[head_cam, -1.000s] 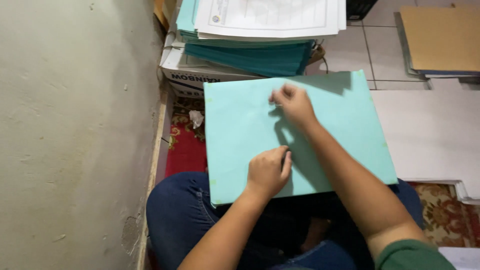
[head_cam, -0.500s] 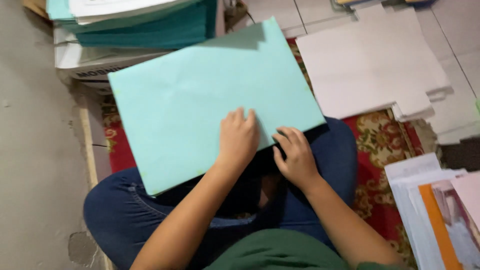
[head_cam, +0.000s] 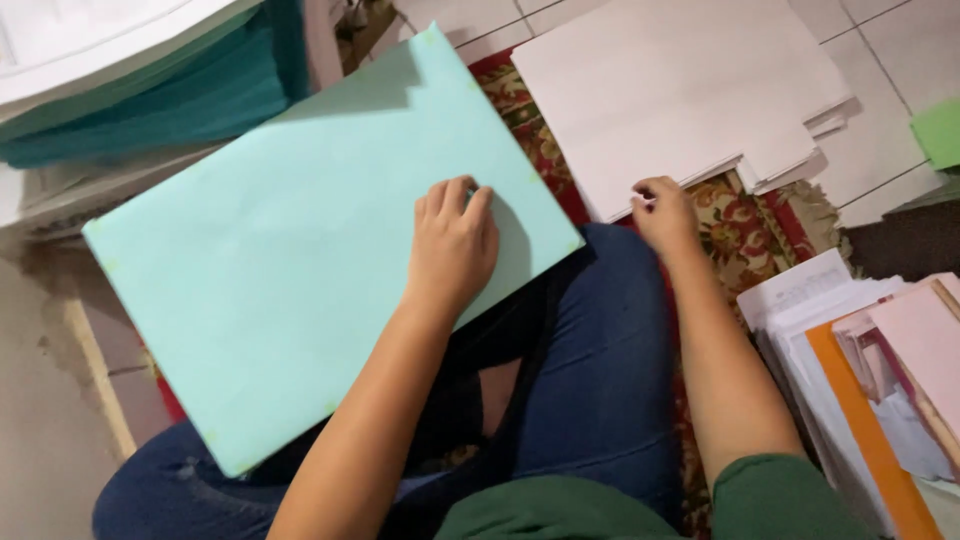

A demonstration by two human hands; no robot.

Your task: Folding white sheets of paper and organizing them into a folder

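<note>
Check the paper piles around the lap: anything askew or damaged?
The white sheet stack on the floor is fanned, its lower edges stepped unevenly by the right hand. The mint folder under the left hand looks undamaged.

A single head-worn camera views the scene from above, looking steeply down along the person's arms onto the lap. It sits close: the knees in blue jeans (head_cam: 600,380) fill the lower centre, and the forearms enter from the bottom edge. The left hand (head_cam: 452,245) lies near frame centre, the right hand (head_cam: 662,212) to the right of it. The frame is slightly rotated relative to the floor tiles (head_cam: 900,90). No second view exists, so no overlap applies.
</note>
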